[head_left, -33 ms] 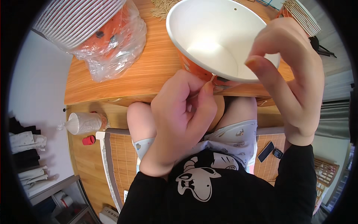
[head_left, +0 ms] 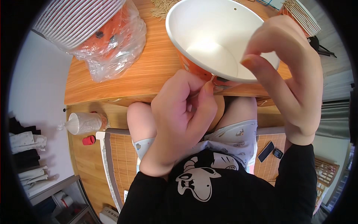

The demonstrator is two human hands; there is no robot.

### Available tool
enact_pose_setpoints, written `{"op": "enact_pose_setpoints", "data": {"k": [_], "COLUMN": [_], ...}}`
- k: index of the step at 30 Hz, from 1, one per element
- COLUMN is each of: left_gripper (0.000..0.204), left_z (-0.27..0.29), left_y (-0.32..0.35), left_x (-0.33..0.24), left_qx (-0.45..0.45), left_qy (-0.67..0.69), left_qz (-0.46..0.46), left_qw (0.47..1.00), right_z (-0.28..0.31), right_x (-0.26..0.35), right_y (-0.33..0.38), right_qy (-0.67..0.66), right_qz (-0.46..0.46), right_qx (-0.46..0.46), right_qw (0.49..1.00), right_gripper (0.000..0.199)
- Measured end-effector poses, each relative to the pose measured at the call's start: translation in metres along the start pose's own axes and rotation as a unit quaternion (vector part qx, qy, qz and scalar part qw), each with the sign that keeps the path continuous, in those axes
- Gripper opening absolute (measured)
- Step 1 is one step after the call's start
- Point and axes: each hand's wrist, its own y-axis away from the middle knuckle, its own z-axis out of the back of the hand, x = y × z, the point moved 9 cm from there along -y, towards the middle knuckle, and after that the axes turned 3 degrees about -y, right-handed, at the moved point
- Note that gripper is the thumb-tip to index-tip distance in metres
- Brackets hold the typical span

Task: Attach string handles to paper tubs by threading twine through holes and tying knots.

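Here the paper bowl [head_left: 220,41] — white inside, orange outside — is held tilted above the near edge of the wooden table [head_left: 149,74], over the person's lap. The right hand [head_left: 294,78] grips its far rim, thumb inside and fingers curled over the outer wall. The left hand [head_left: 184,115] is bunched under the near side, thumb and forefinger pinched together at the orange wall; whether they hold a label or tab there I cannot tell. To do this well, I judge the right hand should keep the bowl steady while the left works with small pulls — a hard tug could crease the paper wall. A bagged stack of bowls [head_left: 93,30] lies to the left.
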Motion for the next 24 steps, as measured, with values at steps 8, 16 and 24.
{"op": "enact_pose_setpoints", "data": {"k": [8, 16, 24], "left_gripper": [0.013, 0.012, 0.013], "left_z": [-0.005, -0.005, -0.009], "left_y": [-0.003, -0.003, 0.008], "left_x": [0.002, -0.005, -0.001], "left_qx": [-0.003, -0.016, 0.041], "left_qy": [0.018, 0.008, 0.207], "left_qz": [0.010, -0.041, -0.025], "left_qw": [1.000, 0.999, 0.977], "right_z": [-0.027, -0.041, -0.002], "right_x": [-0.010, -0.012, 0.006], "right_y": [-0.023, -0.027, -0.012], "right_qy": [-0.135, -0.193, -0.039], "right_qz": [0.050, 0.085, 0.060], "right_qx": [0.158, 0.208, -0.001], "right_qw": [0.977, 0.955, 0.997], "right_gripper": [0.009, 0.007, 0.010]}}
